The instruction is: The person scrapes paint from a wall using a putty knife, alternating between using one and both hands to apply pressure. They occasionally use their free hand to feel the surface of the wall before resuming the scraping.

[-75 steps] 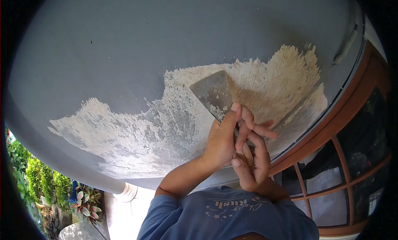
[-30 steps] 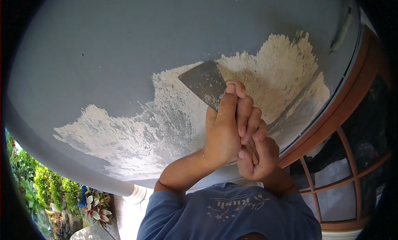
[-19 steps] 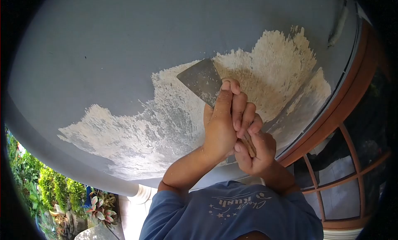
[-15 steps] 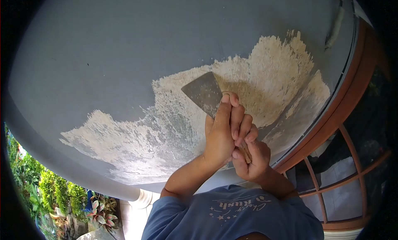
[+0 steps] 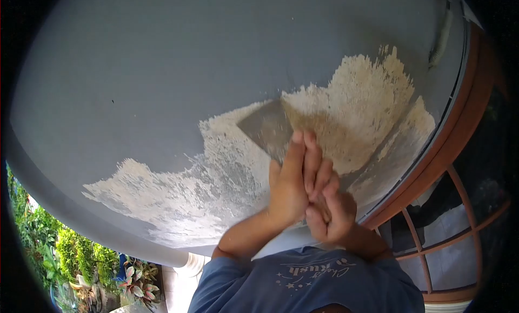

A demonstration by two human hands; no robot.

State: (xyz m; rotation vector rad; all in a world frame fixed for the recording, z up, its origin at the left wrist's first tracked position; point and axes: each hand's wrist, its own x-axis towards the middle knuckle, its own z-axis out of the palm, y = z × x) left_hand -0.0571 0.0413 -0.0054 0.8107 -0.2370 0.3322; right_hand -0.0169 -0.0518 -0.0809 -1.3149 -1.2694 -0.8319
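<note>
A wide-bladed putty knife lies with its grey metal blade against a rough, pale scraped patch on the grey wall. My left hand is closed around the handle close to the blade, thumb and fingers pointing up along it. Lower down, my right hand wraps the handle's end, where a bit of its wood-coloured surface shows between the fingers. Both hands touch each other and are slightly blurred. The blade's upper corner is just below the ragged border between bare patch and grey paint.
Along the right runs a brown frame with dark panes and crossing bars. A pale rod-like piece sits near the wall's upper right. Green plants stand at lower left, beside a white column base.
The view has tilted a little, so the wall appears lower. Against the wall, the putty knife and both hands have moved slightly up, nearer the patch's upper border.
</note>
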